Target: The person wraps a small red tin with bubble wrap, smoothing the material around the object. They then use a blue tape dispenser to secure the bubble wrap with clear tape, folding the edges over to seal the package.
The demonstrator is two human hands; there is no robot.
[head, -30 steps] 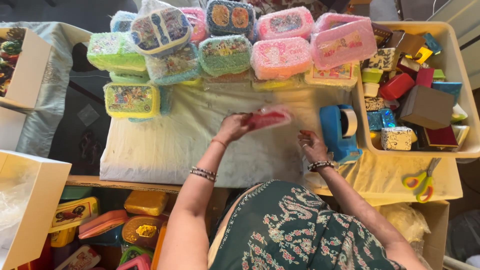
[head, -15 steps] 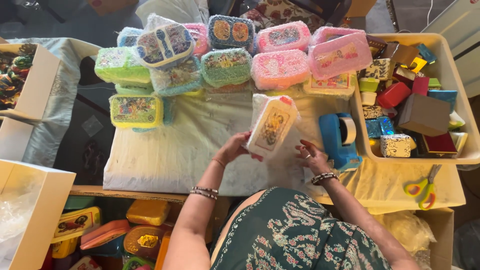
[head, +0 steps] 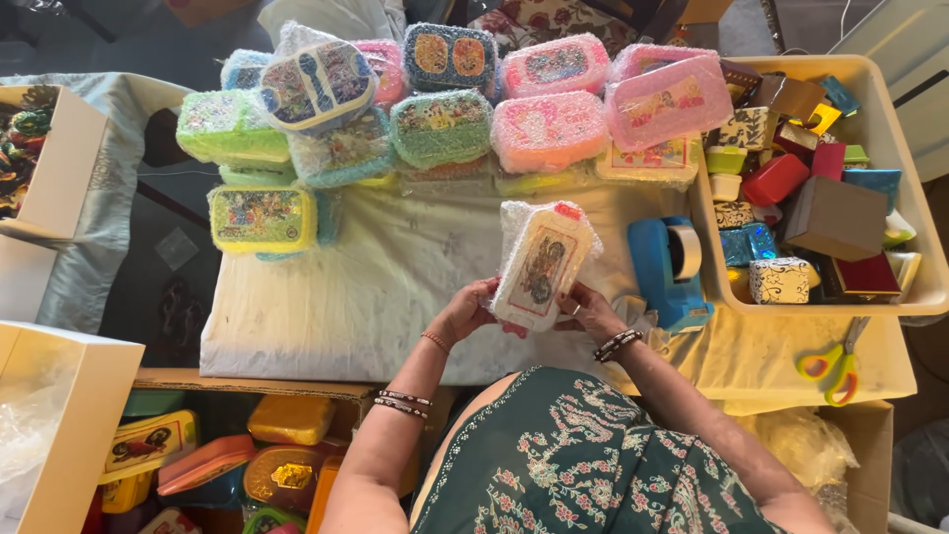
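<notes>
I hold a bubble-wrapped lunch box (head: 542, 262) upright over the white cloth (head: 336, 297), its picture lid facing me. My left hand (head: 467, 311) grips its lower left edge. On the lower right edge sits my right hand (head: 590, 311), fingers curled around the wrap. Both wrists wear bangles. A pile of several wrapped boxes (head: 440, 124) in green, pink, blue and yellow lies at the far side of the cloth.
A blue tape dispenser (head: 672, 269) stands right of my hands. A cream tray (head: 905, 188) of small boxes fills the right side, with scissors (head: 835, 361) below it. Unwrapped lunch boxes (head: 247, 455) lie under the table at lower left. White cartons (head: 69, 425) stand at left.
The box was flat and edge-on in my left hand a second ago; both hands have turned it upright and drawn it closer to me.
</notes>
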